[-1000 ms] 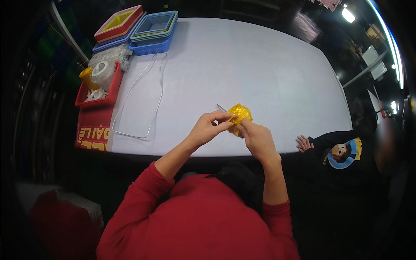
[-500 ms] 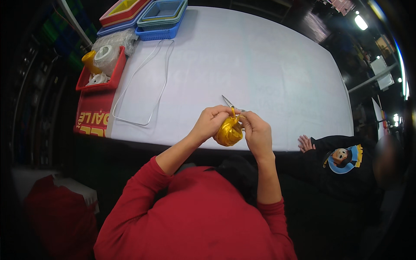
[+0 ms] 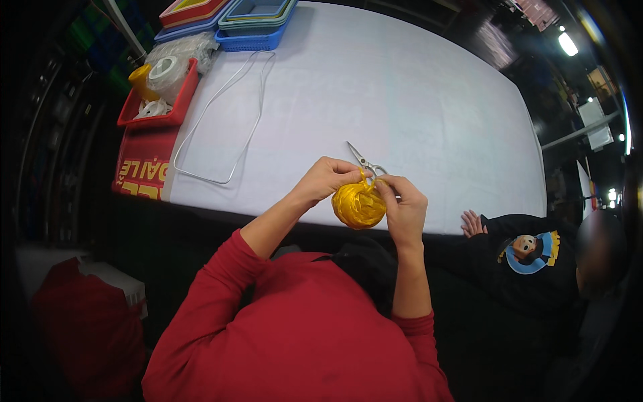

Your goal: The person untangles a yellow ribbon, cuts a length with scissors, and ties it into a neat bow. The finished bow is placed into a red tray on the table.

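Observation:
A shiny yellow ball of plastic twine [image 3: 359, 206] hangs between my hands at the table's near edge. My left hand [image 3: 328, 179] is closed, its thumb and fingertips pinching a strand at the top of the ball. With its fingers pressed together, my right hand [image 3: 404, 204] grips the twine from the other side. Just beyond my fingers, a pair of metal scissors [image 3: 365, 159] lies on the white tabletop, blades pointing away and slightly left. Fingertips partly cover where the strands meet.
A bent wire loop [image 3: 228, 175] lies left on the white table [image 3: 429, 100]. Behind it stand a red tray [image 3: 175, 115] with yellow and white rolls, and stacked plastic baskets [image 3: 252, 41]. At right, another person's hand [image 3: 473, 223] rests on the table edge.
The yellow ball has turned and hangs rounder, a little lower and to the right. My hands have shifted slightly around its top. More of the scissors shows now, handles included.

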A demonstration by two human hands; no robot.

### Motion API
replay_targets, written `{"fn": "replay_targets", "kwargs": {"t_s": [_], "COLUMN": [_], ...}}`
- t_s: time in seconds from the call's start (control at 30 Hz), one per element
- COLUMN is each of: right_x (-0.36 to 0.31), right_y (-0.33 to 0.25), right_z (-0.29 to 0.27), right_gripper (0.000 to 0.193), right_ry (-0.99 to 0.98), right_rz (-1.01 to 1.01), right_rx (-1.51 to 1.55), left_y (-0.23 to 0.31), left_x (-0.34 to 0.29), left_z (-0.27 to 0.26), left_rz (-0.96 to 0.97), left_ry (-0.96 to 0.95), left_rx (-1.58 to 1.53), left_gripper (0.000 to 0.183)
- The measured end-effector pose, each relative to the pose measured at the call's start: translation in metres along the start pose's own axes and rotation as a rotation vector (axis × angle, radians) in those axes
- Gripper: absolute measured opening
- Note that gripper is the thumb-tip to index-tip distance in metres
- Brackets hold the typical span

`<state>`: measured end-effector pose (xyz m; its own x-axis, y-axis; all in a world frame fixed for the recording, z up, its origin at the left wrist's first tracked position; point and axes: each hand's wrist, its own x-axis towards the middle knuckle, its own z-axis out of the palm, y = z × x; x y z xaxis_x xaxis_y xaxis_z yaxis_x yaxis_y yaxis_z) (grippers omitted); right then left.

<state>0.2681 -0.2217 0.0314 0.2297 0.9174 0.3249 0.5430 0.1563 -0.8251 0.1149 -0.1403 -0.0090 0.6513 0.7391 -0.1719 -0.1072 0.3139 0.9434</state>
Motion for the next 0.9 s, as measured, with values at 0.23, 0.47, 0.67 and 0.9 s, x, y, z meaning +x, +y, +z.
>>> {"fn": "replay_targets", "kwargs": {"t_s": [0.23, 0.47, 0.67, 0.9], "right_x": [0.004, 0.008, 0.007, 0.030], "right_y": [-0.006, -0.006, 0.001, 0.014], "right_z": [-0.001, 0.000, 0.009, -0.017], "right_gripper": [0.006, 0.006, 0.005, 0.044], "right_ry": [-0.009, -0.038, -0.005, -0.537], "right_rz": [-0.019, 0.046, 0.029, 0.290], "right_rx": [-0.044, 0.070, 0.077, 0.509], "left_y": [0.007, -0.008, 0.004, 0.002], "left_x": [0.002, 0.001, -0.002, 0.001], "left_z": [-0.004, -0.002, 0.005, 0.002], "left_rz": [-0.017, -0.174, -0.302, -0.140], "left_ry": [-0.191, -0.186, -0.174, -0.182], "left_rx": [0.020, -0.227, -0.074, -0.100], "left_gripper": [0.020, 0.019, 0.011, 0.011]}}
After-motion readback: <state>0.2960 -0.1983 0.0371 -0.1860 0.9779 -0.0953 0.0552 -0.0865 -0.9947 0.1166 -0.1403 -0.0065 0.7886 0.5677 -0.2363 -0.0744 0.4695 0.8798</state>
